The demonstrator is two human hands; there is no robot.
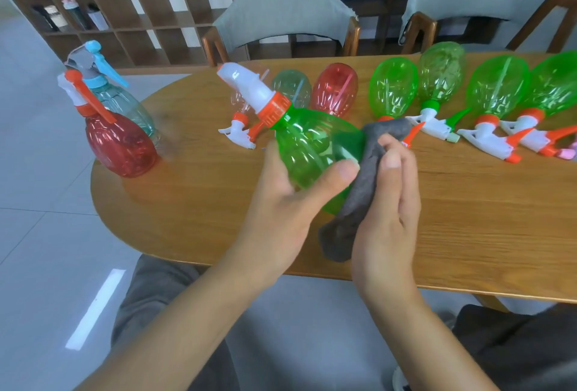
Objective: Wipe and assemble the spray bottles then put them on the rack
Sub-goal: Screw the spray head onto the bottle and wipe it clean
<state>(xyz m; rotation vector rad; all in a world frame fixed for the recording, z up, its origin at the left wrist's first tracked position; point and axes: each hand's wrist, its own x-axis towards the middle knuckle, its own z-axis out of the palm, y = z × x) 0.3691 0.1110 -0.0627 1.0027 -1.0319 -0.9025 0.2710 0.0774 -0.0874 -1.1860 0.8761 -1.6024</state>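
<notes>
My left hand [281,200] grips a green spray bottle [304,140] with a white and orange spray head [249,91], held tilted above the table. My right hand [387,203] holds a grey cloth [365,178] pressed against the bottle's lower side. At the table's left end a red spray bottle [120,144] and a pale blue one [125,103] stand upright with their heads on. Several more bottles lie on their sides along the far edge: a clear one [292,86], a red one [335,89], and green ones [392,87] to the right.
The wooden table [193,203] has a rounded left end over grey floor. Two chairs with grey backs [281,9] stand behind it. A brown shelf rack [125,25] with a few bottles in it lines the back wall.
</notes>
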